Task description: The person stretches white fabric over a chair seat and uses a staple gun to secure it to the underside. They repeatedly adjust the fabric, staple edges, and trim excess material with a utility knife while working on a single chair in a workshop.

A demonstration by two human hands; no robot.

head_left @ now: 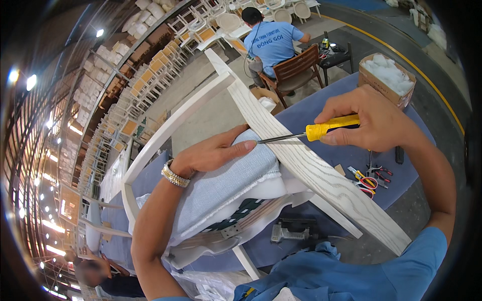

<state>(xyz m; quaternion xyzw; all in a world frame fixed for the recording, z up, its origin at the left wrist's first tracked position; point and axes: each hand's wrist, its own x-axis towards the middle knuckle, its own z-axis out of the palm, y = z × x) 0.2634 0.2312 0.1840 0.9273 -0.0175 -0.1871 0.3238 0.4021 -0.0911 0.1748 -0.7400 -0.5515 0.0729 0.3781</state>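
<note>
My right hand [374, 118] is closed round the yellow and black handle of a screwdriver [316, 132]. Its thin metal shaft points left, and the tip meets the line where light blue fabric [221, 188] runs against a pale wood-grained chair frame [324, 175]. Flat on that fabric rests my left hand [218, 153], fingers stretched along the frame and thumb beside the screwdriver tip. Whether the tip goes into the gap is too small to tell. White padding [271, 189] and dark green webbing [243, 213] show under the fabric's frayed edge.
A pneumatic staple gun [291, 233] lies on the blue-covered table [411, 135] near me. Scissors [368, 184], pliers [384, 173] and cutters sit at the right. Beyond stands a box of white stuffing [386, 75]. A co-worker [271, 42] sits ahead, near stacked chairs.
</note>
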